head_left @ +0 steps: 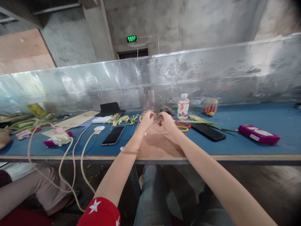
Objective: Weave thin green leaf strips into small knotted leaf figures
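Note:
My left hand (147, 120) and my right hand (167, 120) meet over the far part of a brown board (160, 146) on the blue table (246, 138). Both have fingers pinched together on a small greenish leaf piece (157, 118) held between them. A clear bangle (128, 150) sits on my left wrist. Behind the hands lies a tangle of dark fibres (166, 109). Red and yellow rings (182, 126) lie just right of my right hand.
Two dark phones (113, 135) (208, 131) flank the board. A white bottle (183, 106), a small jar (210, 105), green leaves (204, 120), a pink case (258, 134), leaf strips (123, 119) and cables (70, 153) lie around. A perforated metal screen (211, 75) backs the table. Another person sits at the left.

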`<state>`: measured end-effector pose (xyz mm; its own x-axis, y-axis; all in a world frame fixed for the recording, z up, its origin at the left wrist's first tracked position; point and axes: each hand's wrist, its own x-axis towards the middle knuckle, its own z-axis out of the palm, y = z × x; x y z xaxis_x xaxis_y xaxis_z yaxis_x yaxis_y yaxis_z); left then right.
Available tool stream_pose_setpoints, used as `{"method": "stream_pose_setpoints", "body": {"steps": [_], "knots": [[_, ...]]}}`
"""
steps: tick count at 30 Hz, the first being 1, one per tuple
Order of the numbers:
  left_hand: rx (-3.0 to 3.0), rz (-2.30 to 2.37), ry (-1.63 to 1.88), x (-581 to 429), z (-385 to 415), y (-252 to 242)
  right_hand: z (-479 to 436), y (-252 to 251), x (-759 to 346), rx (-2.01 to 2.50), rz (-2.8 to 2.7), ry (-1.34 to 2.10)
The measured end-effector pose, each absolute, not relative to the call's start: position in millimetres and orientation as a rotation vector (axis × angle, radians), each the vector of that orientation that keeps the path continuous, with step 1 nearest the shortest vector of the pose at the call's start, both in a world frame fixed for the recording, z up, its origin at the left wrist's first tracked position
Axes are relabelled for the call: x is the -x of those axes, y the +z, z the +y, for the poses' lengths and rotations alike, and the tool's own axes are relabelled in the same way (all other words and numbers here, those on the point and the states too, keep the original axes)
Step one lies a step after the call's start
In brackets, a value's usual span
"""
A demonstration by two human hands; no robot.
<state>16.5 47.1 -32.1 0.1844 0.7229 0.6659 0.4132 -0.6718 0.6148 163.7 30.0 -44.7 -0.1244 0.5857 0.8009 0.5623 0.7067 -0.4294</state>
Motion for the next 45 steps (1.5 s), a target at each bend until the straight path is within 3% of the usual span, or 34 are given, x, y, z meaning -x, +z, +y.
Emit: {"method": "stream_pose_setpoints", "body": {"steps": [45], "knots": [[-2.071,1.272,1.527,-19.2,52.4,-34.6,15.8,-41.1,-162.2,1.065,-1.848,-0.317]]}}
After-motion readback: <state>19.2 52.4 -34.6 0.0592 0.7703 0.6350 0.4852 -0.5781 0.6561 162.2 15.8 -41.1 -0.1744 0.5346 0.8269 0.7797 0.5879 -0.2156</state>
